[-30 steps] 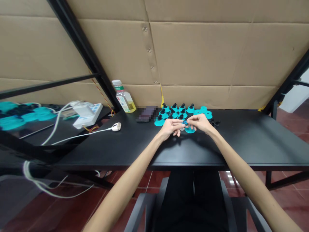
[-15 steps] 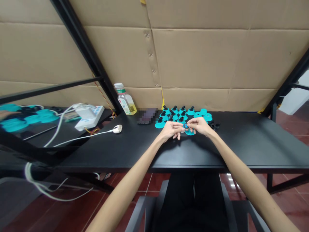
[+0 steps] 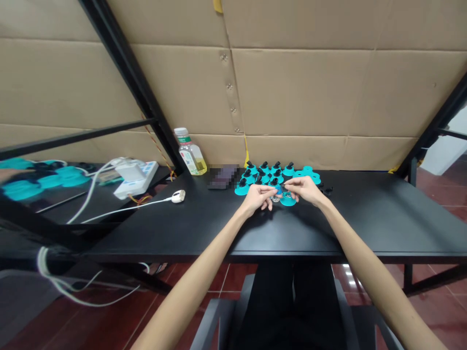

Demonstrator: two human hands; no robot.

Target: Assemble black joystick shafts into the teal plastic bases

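Observation:
My left hand [image 3: 256, 198] pinches a small blue round part [image 3: 278, 190] between thumb and fingertips. My right hand [image 3: 304, 189] is just to the right of it, its thumb and finger pressed together; what they hold, if anything, is too small to make out. Below my right fingers a teal disc [image 3: 288, 201] with something shiny in its middle lies on the black table [image 3: 219, 228]. A small silvery piece [image 3: 275, 199] shows under my left fingertips. Behind both hands stand several teal cone-shaped bases with black knobs [image 3: 264, 169], in rows.
Plain teal rings [image 3: 307, 170] and small black pieces [image 3: 327, 189] lie to the right behind my hand. A bottle of yellow liquid [image 3: 191, 155], a blurred dark object [image 3: 223, 176], a white cable plug [image 3: 178, 196] and a power strip [image 3: 136, 182] are to the left. Cardboard [image 3: 310, 92] walls the back.
My right fingers have drawn slightly apart from the blue part, which now sits in my left hand alone and has tilted. More of the teal disc shows below.

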